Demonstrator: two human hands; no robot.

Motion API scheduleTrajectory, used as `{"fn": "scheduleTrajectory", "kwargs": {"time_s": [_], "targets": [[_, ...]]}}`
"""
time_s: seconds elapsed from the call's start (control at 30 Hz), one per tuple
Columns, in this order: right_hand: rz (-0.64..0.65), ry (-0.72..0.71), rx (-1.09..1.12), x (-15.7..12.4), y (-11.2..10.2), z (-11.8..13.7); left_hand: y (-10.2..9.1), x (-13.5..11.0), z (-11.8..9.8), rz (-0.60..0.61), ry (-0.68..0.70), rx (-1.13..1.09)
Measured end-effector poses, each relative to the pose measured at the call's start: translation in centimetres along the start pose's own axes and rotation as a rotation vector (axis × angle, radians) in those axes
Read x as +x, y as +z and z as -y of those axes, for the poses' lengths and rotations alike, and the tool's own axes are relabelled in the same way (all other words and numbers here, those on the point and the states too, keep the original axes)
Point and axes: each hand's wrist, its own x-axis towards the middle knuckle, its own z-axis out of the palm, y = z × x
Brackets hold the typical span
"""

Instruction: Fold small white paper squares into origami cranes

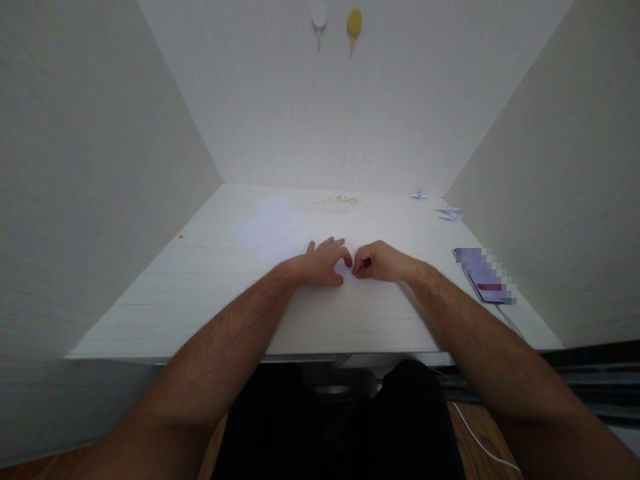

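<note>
The right hand [381,261] pinches a small paper [345,269] low over the table [345,327]; the left hand [326,263] curves beside it, thumb and forefinger apart. Steadying it lightly with the left should keep the work neat. Fingers hide most of its shape; the phone's [477,273] screen is blurred.

Head-worn camera above desk [175,293], facing forward and down; wide view, reaching back wall [330,113].
</note>
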Motion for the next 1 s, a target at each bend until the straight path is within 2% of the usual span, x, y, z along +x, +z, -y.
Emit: {"fn": "scheduleTrajectory", "kwargs": {"time_s": [0.23, 0.57, 0.7, 0.83, 1.0], "targets": [[0.036, 0.011, 0.017, -0.2, -0.1, -0.2, -0.1, 0.1, 0.0, 0.017, -0.007, -0.009], [0.038, 0.008, -0.115, 0.6, -0.5, 0.4, -0.2, 0.1, -0.4, 0.015, -0.037, 0.009], [0.043, 0.055, -0.147, 0.8, -0.5, 0.8, 0.0, 0.2, -0.2, 0.010, -0.037, 0.001], [0.023, 0.105, -0.242, 1.2, -0.3, 1.3, 0.1, 0.4, -0.1, 0.010, -0.037, 0.003], [0.019, 0.094, -0.353, 1.7, -0.1, 1.7, 0.2, 0.7, -0.1, 0.009, -0.049, 0.031]]}}
